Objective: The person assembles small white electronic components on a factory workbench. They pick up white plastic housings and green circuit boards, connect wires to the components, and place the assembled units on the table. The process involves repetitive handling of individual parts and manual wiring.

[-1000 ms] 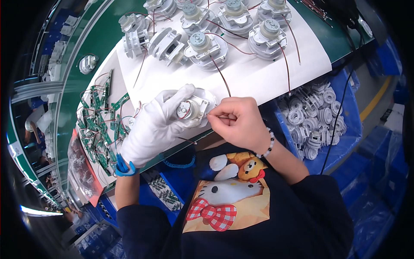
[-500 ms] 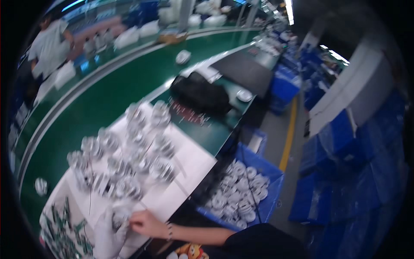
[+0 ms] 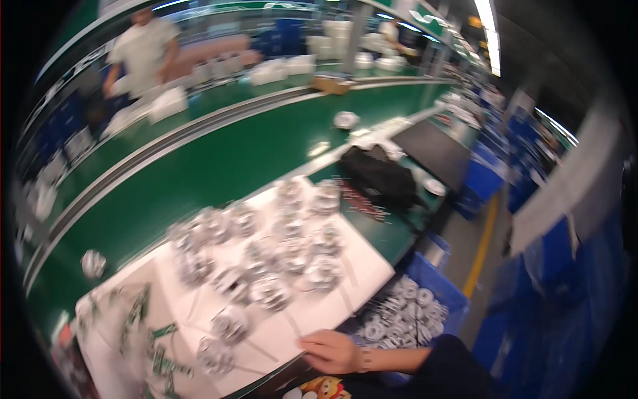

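Lying left of the right fingers (image 3: 316, 341) (apart), a white motor unit (image 3: 229, 324)

A black bundle (image 3: 377, 174) lies near a flat dark mat (image 3: 432, 151).

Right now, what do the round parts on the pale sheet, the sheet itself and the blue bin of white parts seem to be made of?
Round parts: probably pale moulded plastic, perhaps with metal; bright highlights suggest gloss, though blur leaves it open.
Pale sheet: likely matte paper or thin card, flat without sharp glare.
Blue bin: probably smooth plastic, judging by its even colour.
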A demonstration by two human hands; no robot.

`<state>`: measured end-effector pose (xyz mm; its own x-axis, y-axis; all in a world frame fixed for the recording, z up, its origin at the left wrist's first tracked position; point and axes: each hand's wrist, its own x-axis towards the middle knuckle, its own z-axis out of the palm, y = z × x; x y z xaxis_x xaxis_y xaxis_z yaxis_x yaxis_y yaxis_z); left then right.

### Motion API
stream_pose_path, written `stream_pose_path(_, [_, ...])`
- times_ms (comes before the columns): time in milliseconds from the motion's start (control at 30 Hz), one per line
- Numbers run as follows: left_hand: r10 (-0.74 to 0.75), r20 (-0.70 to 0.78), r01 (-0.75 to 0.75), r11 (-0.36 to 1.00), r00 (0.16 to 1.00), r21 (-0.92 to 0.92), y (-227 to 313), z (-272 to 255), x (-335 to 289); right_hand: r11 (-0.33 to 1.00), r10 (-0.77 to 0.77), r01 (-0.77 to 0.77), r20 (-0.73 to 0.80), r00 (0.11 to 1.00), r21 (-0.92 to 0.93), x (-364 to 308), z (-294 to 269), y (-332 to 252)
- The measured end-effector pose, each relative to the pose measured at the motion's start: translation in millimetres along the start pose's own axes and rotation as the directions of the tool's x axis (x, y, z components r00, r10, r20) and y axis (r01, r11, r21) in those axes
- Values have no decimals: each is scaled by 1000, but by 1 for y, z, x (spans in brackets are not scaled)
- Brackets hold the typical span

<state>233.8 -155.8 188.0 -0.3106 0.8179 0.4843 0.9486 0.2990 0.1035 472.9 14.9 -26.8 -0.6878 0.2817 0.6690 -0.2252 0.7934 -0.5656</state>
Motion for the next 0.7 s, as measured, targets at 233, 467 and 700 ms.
stream_pose_path(233, [-459, -169, 487, 783, 872, 386, -235, -10, 96, 984, -30, 68, 223, 974, -165, -33, -12, 17])
stream_pose_path(467, [-851, -156, 859, 468, 501, 206, -349, 124, 54, 966, -122, 159, 180, 976, -206, -31, 25, 30])
stream_pose_path(700, [-713, -272, 756, 646, 646, 103, -400, 189, 46, 962, -71, 86, 66, 995, -258, -36, 26, 41])
